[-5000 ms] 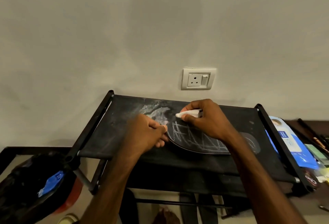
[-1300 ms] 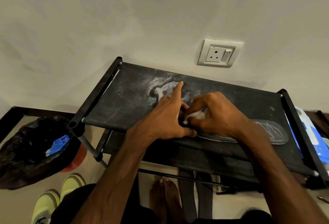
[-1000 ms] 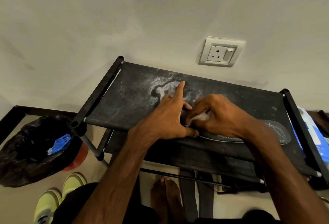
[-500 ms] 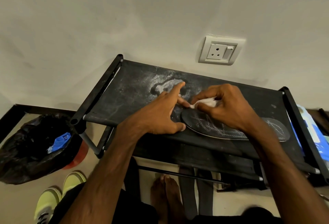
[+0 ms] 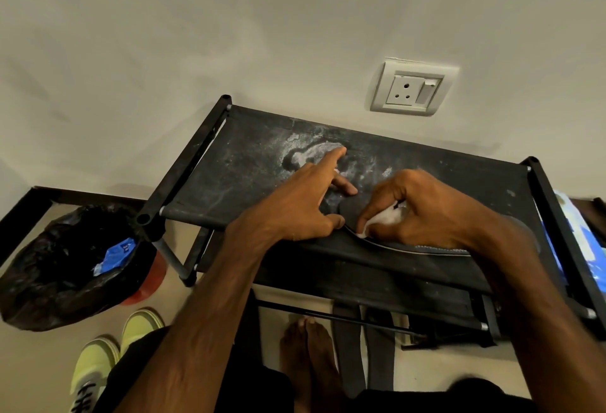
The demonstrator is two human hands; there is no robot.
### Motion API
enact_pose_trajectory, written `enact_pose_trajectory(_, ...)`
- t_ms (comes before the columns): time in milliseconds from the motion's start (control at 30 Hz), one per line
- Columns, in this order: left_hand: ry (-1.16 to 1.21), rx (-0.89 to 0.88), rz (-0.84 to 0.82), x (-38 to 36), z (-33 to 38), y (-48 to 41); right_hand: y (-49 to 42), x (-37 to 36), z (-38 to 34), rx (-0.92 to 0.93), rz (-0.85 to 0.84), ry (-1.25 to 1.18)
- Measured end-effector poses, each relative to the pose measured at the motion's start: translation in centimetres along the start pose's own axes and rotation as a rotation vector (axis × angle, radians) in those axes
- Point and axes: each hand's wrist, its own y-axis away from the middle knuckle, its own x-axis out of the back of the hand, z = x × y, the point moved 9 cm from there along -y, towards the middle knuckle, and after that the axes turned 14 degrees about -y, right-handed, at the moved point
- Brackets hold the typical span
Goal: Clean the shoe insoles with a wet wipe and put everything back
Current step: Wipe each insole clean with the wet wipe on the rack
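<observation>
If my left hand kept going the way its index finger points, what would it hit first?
Probably the wall behind the rack; before it the left hand would cross only dusty fabric. Depth is unclear.

Left hand flat, fingers splayed; right hand beside it, fingers curled in a pinch.

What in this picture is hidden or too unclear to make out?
- Head view, dark shoe insole: mostly covered by the right hand.
- Head view, white wet wipe: bunched inside that hand.
- Head view, blue packet: cut by the right edge, print blurred.
</observation>
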Motion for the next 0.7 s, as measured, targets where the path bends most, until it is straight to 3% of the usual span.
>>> enact_pose_trajectory(200,-0.01,0.013,0.004,0.1,-0.1,-0.1,-1.2,0.2,-0.6,0.063,0.221,0.076)
enact_pose_trajectory(467,-0.02,-0.001,0.028,0.1,-0.1,-0.1,0.3,-0.4,-0.2,-0.022,-0.005,0.005)
enact_pose_trajectory(633,-0.026,-0.001,0.007,0.0,-0.3,-0.1,0.0,1.5,1.1,-0.039,0.215,0.066)
enact_pose_trajectory(700,-0.023,0.003,-0.002,-0.1,-0.4,-0.1,-0.4,0.9,0.8,-0.011,0.184,0.053)
